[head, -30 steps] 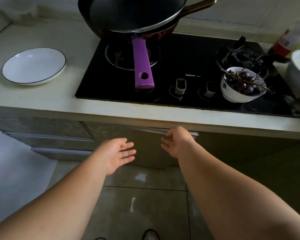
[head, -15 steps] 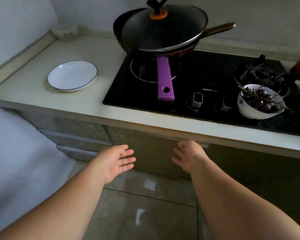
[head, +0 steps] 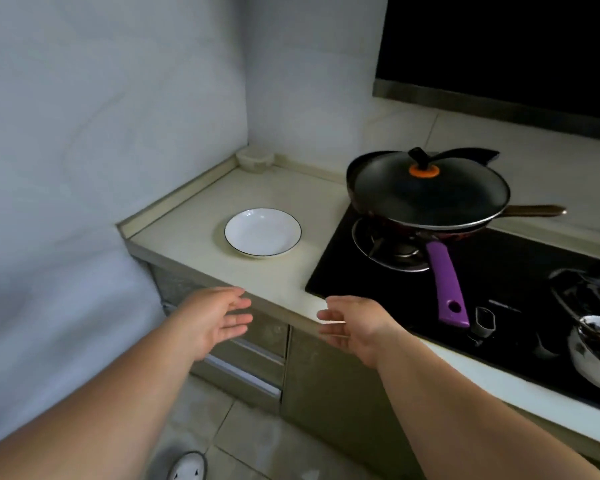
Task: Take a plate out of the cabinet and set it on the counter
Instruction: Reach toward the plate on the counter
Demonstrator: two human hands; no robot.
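We hold both hands out in front of the surface (head: 187,216) edge, palms facing each other, neither one gripping anything. Our left hand (head: 213,320) is spread wide, fingers (head: 238,304) loose and slightly curled, in front of the drawers (head: 253,355) below the edge. Our right hand (head: 352,323) is likewise wide, fingers (head: 329,315) pointing toward the left hand, and it overlaps the surface's front lip, above the closed cabinet (head: 329,386) door. The two hands are apart, with a clear gap between them.

The plate (head: 263,232) sits on the surface beyond the left hand and a little to its right, roughly in line with the gap between our hands. It is white with a thin dark rim, lies flat and upright, and touches nothing else.

Beyond the right hand the black stove (head: 499,271) is set into the surface. A pan (head: 426,199) with a dark lid stands on the burner there, its purple handle (head: 447,285) pointing back toward us, to the right of the right hand. Farther right, at the frame edge, a white bowl (head: 593,358) holds something dark that we cannot make out. Beneath the left forearm, a shoe (head: 187,467) shows on the tiled floor (head: 257,441).
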